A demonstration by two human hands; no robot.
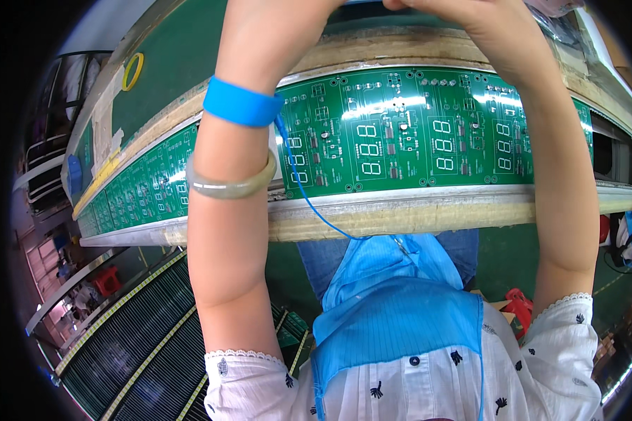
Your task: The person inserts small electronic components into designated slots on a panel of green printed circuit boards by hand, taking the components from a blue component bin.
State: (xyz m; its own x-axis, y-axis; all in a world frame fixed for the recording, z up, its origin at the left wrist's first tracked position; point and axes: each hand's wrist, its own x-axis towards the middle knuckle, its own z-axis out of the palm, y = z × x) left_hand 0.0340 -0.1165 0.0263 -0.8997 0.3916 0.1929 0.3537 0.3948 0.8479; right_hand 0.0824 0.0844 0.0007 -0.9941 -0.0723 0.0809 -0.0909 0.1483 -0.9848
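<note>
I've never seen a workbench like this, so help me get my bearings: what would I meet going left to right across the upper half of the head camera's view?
Yellow ring, blue wristband, central green circuit-board section, right forearm.

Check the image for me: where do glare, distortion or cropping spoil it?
Head view: white glare streaks wash out parts of the green printed-circuit panel; head view: the pale wooden strip behind it bows under fisheye distortion, and the left rim falls black; head view: the top edge crops the left bare hand and right bare hand, so their grip can't be judged.
</note>
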